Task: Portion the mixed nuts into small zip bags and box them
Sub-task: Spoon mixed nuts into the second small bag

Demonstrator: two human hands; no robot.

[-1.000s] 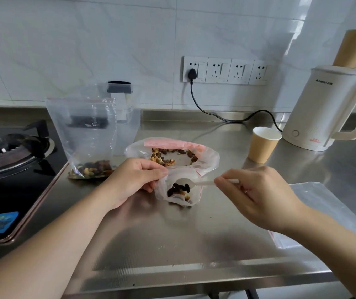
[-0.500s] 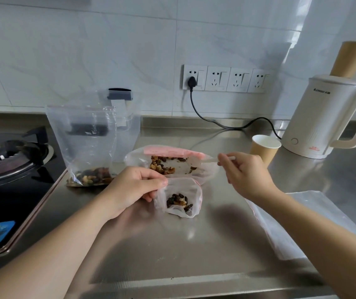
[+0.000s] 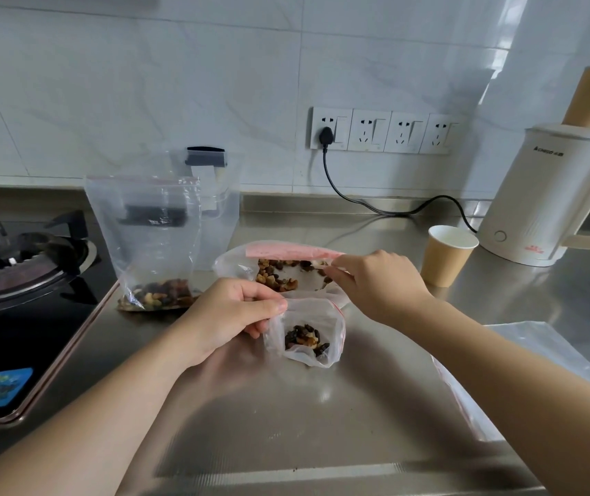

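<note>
My left hand point(image 3: 230, 316) pinches the rim of a small zip bag point(image 3: 306, 332), holding it open on the steel counter; a small heap of mixed nuts lies inside. Just behind it lies a larger open bag of mixed nuts point(image 3: 279, 272) with a pink zip strip. My right hand point(image 3: 375, 284) holds a thin white spoon, its tip reaching into that larger bag's mouth. A tall clear bag point(image 3: 150, 238) with nuts at its bottom stands to the left.
A gas hob point(image 3: 18, 266) fills the left side. A paper cup point(image 3: 447, 254) and a white kettle point(image 3: 551, 195) stand at the right, its cord running to the wall sockets point(image 3: 379, 130). Flat empty zip bags point(image 3: 551, 359) lie at the right. A clear container point(image 3: 218, 195) stands behind the tall bag.
My right hand has lifted the spoon out of the small bag and carried it back into the larger nut bag. My left hand has kept its hold on the small bag.
</note>
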